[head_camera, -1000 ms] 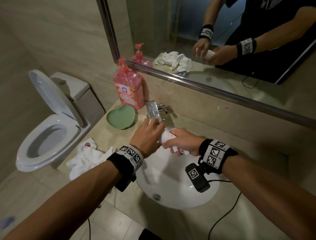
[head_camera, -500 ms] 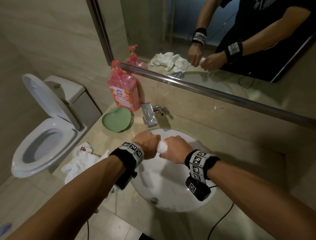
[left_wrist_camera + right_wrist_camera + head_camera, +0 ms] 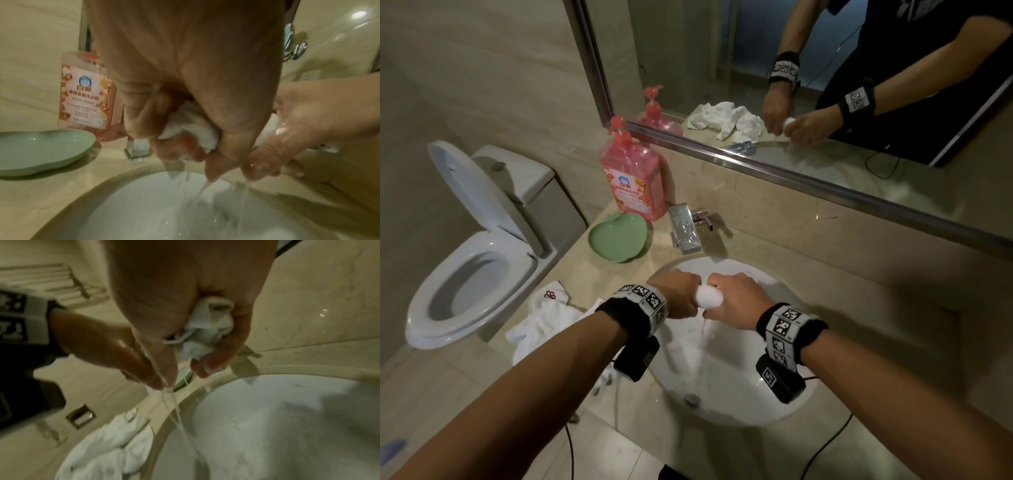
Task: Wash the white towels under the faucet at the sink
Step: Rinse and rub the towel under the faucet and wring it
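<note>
Beige marble-look wall [image 3: 482, 85] tiles. Metal-framed mirror [image 3: 722, 51] above beige stone surface [image 3: 893, 342]. White toilet [image 3: 472, 274], lid raised, at left. Beige tiled floor [image 3: 414, 394]. Dim, warm light.

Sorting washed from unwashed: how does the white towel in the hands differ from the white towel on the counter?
The wrung white towel is gripped by the left hand and right hand above the basin, twisted tight, dripping water. The counter white towel lies loose, spread, untouched beside the white sink. Both are white cloth.

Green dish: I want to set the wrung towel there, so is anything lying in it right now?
No, the green dish beside the faucet shows only its bare inside in the head view.
</note>
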